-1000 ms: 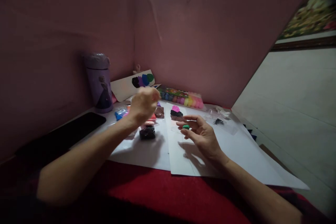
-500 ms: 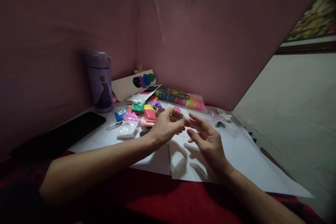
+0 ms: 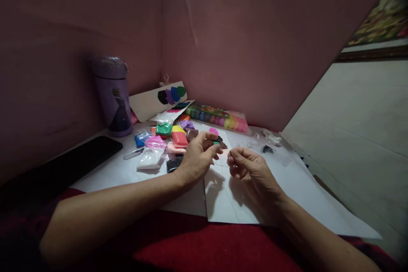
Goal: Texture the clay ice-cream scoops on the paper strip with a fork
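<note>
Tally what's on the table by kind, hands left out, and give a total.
Clay packets in the loose pile: about 10, some overlapping
Clay tray: 1
Green clay bit pinched in left hand: 1
Bottle: 1
Phone: 1
Colour card: 1
White sheets: at least 2
Total: about 17

2 hands [image 3: 197, 159], 1 bottle [image 3: 113, 93], 1 phone [image 3: 79, 157], approx. 10 clay packets [image 3: 165, 136], 2 paper sheets [image 3: 229, 195].

One head-worn camera looks forward and down, close over the counter [image 3: 105, 174], facing the pink corner panels [image 3: 248, 51].
</note>
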The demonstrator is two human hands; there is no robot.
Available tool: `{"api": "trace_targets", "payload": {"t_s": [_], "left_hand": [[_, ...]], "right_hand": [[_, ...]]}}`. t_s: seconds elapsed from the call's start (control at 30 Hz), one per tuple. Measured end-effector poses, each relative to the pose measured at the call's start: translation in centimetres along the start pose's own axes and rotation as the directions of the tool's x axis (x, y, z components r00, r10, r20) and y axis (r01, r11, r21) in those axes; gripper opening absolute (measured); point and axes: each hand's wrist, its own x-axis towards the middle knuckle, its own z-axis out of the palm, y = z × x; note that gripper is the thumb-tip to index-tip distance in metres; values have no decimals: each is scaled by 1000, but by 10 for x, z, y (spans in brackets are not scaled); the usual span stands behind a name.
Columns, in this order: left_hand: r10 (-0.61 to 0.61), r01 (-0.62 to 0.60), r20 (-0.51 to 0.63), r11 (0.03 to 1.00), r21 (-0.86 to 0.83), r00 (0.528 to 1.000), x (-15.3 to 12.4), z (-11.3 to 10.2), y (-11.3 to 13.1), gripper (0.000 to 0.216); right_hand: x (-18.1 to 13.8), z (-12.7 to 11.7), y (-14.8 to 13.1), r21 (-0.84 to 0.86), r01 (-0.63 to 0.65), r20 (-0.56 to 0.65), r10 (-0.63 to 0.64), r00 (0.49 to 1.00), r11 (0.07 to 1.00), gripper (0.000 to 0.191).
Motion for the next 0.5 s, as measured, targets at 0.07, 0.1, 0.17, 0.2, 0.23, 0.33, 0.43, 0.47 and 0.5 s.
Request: {"api": "trace_targets", "payload": {"t_s": [0.07, 0.1, 0.17, 0.2, 0.23, 0.33, 0.43, 0.47, 0.5], "left_hand": [[16, -17, 42, 999, 30, 999, -3, -1, -1, 10], [19, -22, 59, 999, 46, 998, -3, -2, -1, 10], [24, -28, 68, 997, 67, 997, -4, -3, -2, 13], [30, -34, 59, 997, 71, 998, -4, -3, -3, 14], [40, -43, 47, 996, 74, 998, -3, -3, -4, 14], [97, -99, 24, 992, 77, 995, -3, -3, -7, 13], [207, -210, 41, 971, 115, 978, -3, -3, -10, 8], [249, -256, 61, 957, 137, 966, -3, -3, -11, 6], [286, -297, 86, 941, 161, 954, -3, -4, -11, 4]], "right_hand": [[1, 0, 0, -16, 0, -16, 0, 1000, 1000, 22], [1, -1, 0, -22, -2, -21, 1, 1000, 1000, 22], [1, 0, 0, -30, -6, -29, 5, 1000, 1000, 21], [2, 0, 0, -36, -8, -32, 7, 999, 999, 21], [2, 0, 0, -45, -8, -36, 6, 999, 999, 21], [1, 2, -1, -76, 9, -40, -12, 999, 997, 21], [0, 3, -1, -90, 28, -28, -31, 999, 996, 21], [0, 3, 0, -91, 31, -19, -33, 999, 995, 20], [0, 3, 0, -92, 32, -9, -33, 999, 995, 20]]}}
